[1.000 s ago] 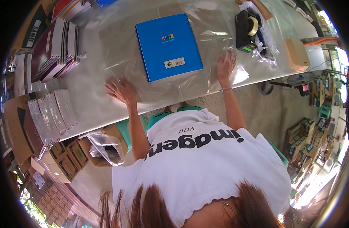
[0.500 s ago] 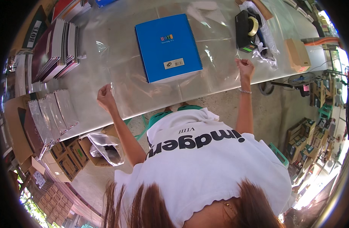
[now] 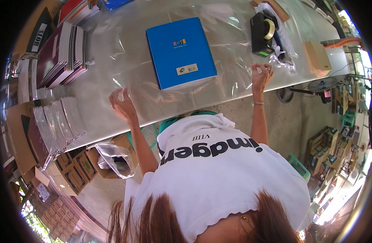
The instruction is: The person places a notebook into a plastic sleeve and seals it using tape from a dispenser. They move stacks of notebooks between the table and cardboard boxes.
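A blue spiral-bound notebook (image 3: pixel 180 54) lies on clear plastic film (image 3: pixel 224 87) in the middle of the table, and there seem to be more pages or notebooks beneath its cover. To the left of it, my left hand (image 3: pixel 124 108) hovers by the table's near edge, thumb and fingers apart, holding nothing I can see. My right hand (image 3: pixel 261 77) is to the right of the notebook, just below the black tape dispenser (image 3: pixel 259 40). Its fingers are loosely spread, with nothing visible in them. Glare on the film makes its exact edges hard to follow.
Stacked spiral notebooks (image 3: pixel 58 58) and several plastic-wrapped ones (image 3: pixel 58 121) line the table's left side. A brown cardboard box (image 3: pixel 316 59) stands at the right. Below the left edge is an open carton with a plastic liner (image 3: pixel 115 160). A fan (image 3: pixel 321 85) stands beyond the right edge.
Both hands have gone from pinched fingers to spread ones. My left hand has moved slightly right; the right hand stays near the same spot. The view has shifted a little.
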